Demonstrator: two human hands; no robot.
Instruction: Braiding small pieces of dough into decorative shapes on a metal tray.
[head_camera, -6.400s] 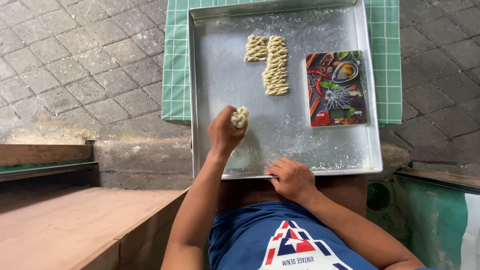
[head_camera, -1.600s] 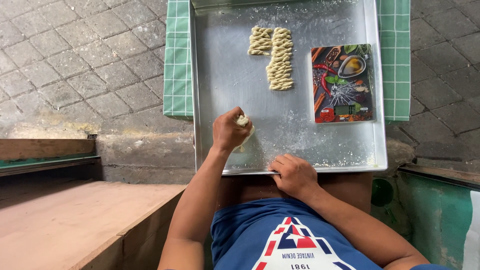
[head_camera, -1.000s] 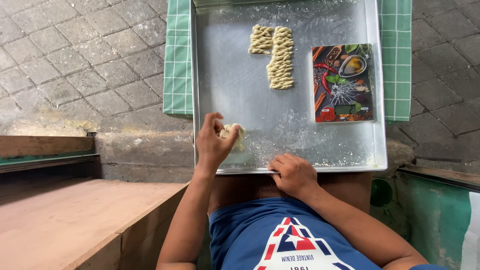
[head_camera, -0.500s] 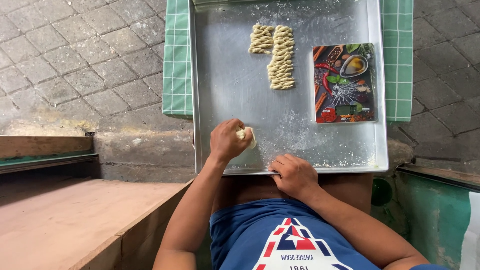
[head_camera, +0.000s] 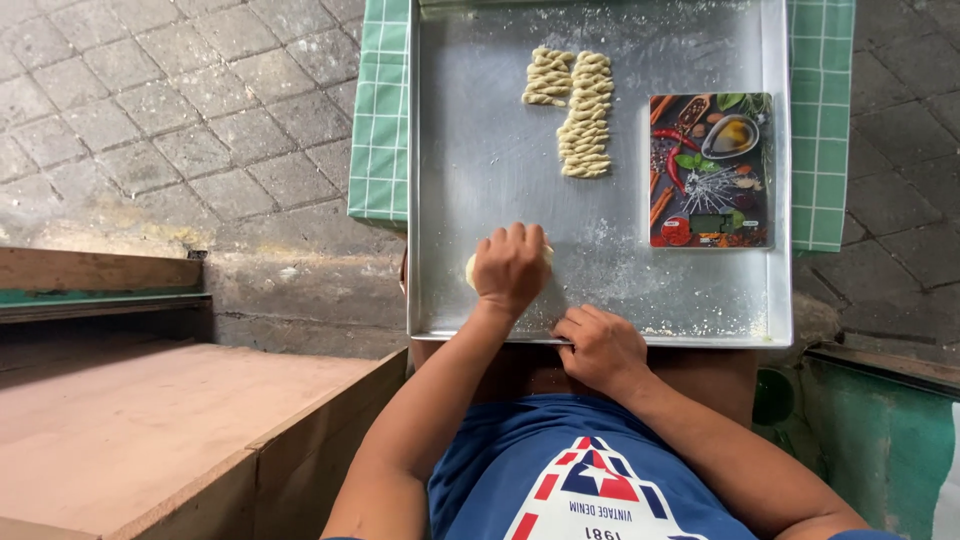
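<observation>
Head view is showing me both hands at the near end of a metal tray (head_camera: 480, 150). I am seeing the left hand (head_camera: 510, 268) lying palm down with its fingers (head_camera: 518, 238) curled over a small pale piece of dough (head_camera: 472, 268) — only a sliver of that dough is peeking out at the hand's left side and near the fingertips, so I am reading the hand as pressing on it rather than lifting it. The dough is sitting on the floured tray bottom, toward the near left part of the tray.

I am seeing the right hand (head_camera: 600, 348) resting at the tray's near rim, its fingers (head_camera: 578, 325) bent and hooked over the edge, gripping the tray itself and nothing else. The two hands are lying close together but not touching.

Moving outward, I am finding two rows of twisted dough pieces (head_camera: 572, 110) lying side by side at the far part of the tray, the right row longer than the left. Just beside them on the right, a flat rectangular kitchen scale (head_camera: 710, 170) printed with spices and herbs is lying on the tray. A green checked cloth (head_camera: 378, 120) is spreading under the tray on both sides, over grey paving stones (head_camera: 150, 110). A wooden bench (head_camera: 150, 440) is sitting at the near left — well apart from the hands.
</observation>
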